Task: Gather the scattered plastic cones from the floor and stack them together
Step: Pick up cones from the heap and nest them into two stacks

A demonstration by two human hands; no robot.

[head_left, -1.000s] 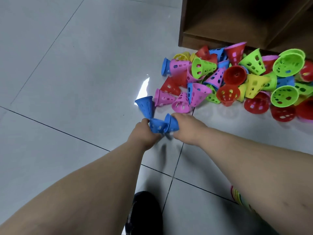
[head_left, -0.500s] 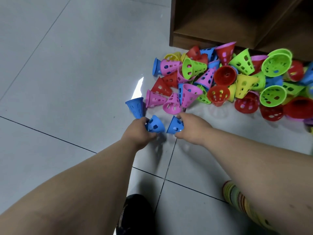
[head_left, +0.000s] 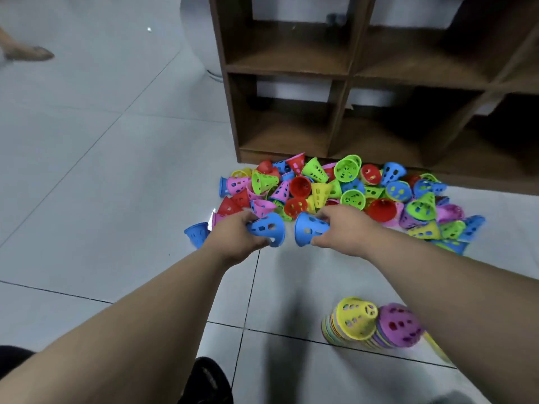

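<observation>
Grey tiled floor [head_left: 102,170], brown wooden cubby shelf [head_left: 291,83] behind. Left grip [head_left: 233,237] curled round a blue perforated plastic cone [head_left: 268,228]; right grip [head_left: 347,231] curled round a second blue perforated plastic cone [head_left: 309,228]. Both cones sit between the grips, near but apart, long axes roughly in line, wide mouths facing. Likely one must be turned before nesting. Loose multicoloured cone pile [head_left: 350,188] just beyond both grips; stacked cones [head_left: 357,317] back beside the right forearm.

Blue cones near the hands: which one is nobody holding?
The lone blue cone on the floor, left of the left hand. That hand grips another blue cone, the right hand a third cone; this one lies free.
</observation>
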